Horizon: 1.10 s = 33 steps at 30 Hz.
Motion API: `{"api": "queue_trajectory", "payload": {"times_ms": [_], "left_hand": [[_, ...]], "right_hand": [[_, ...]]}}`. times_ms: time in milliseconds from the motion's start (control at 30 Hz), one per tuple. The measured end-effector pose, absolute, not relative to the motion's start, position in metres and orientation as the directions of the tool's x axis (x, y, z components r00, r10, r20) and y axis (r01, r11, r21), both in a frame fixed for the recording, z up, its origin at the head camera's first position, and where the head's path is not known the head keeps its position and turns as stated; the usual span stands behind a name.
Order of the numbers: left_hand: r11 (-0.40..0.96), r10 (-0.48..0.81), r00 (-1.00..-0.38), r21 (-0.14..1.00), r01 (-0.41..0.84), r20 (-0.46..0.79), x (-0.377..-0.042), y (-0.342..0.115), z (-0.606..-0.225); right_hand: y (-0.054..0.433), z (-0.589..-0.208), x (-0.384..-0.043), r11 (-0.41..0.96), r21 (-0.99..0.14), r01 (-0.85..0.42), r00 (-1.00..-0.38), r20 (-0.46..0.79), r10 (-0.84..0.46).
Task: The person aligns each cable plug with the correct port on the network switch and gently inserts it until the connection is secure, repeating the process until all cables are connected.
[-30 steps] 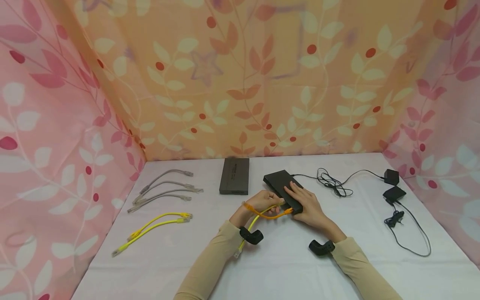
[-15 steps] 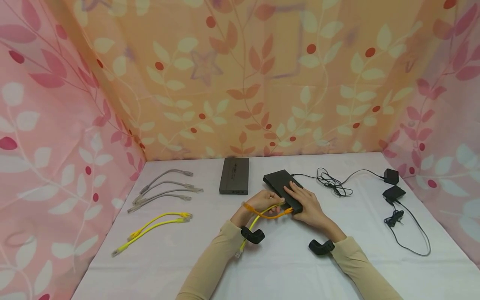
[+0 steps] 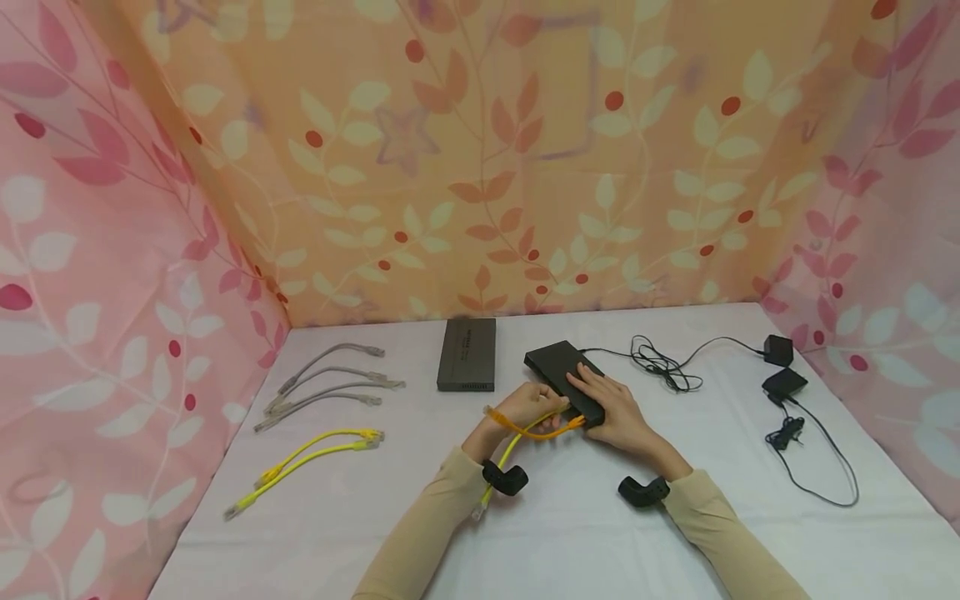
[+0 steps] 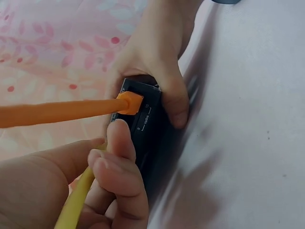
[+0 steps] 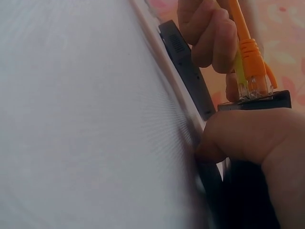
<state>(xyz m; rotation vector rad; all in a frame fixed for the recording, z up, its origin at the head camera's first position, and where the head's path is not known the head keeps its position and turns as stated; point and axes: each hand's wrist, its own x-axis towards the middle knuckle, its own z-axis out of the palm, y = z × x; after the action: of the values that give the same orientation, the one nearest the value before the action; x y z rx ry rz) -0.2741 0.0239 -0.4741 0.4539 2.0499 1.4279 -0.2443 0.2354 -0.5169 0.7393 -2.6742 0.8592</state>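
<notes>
A black network switch (image 3: 558, 365) lies angled on the table, its port side facing the left hand. The right hand (image 3: 617, 410) grips it, fingers spread over the top and thumb along the side. An orange network cable (image 3: 534, 434) has its plug (image 4: 131, 103) in a port at one end of the switch. Between thumb and fingers the left hand (image 3: 528, 405) pinches a yellow network cable (image 3: 507, 452) right at the port side, next to the orange plug; the fingers hide its near end. Its other plug (image 3: 478, 511) hangs below the left wrist.
A second, grey switch (image 3: 467, 357) lies behind the left hand. Several grey cables (image 3: 330, 372) and two yellow cables (image 3: 307, 460) lie at the left. On the right are two black power adapters (image 3: 784, 383) with cords; one cord (image 3: 663, 364) runs to the black switch.
The head view has shifted slightly. Both hands keep their hold on the yellow cable and the switch with hardly any movement.
</notes>
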Motion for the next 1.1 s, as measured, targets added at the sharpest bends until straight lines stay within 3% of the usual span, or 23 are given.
{"api": "queue_trajectory", "payload": {"times_ms": [467,833,1100], "left_hand": [[0.411,0.604,-0.766,0.910,0.064,-0.219,-0.269,0.020,-0.472],[0.504,0.614,-0.776,0.829,0.242,-0.147,-0.273,0.006,-0.468],[0.452,0.638,-0.760,0.861,0.234,-0.128,-0.252,-0.010,-0.432]], "right_hand": [[0.237,-0.519,-0.245,0.688,-0.487,-0.538,-0.842,0.362,-0.401],[0.238,-0.518,-0.245,0.693,-0.486,-0.532,-0.845,0.352,-0.402],[0.237,-0.519,-0.244,0.695,-0.480,-0.535,-0.843,0.359,-0.401]]}}
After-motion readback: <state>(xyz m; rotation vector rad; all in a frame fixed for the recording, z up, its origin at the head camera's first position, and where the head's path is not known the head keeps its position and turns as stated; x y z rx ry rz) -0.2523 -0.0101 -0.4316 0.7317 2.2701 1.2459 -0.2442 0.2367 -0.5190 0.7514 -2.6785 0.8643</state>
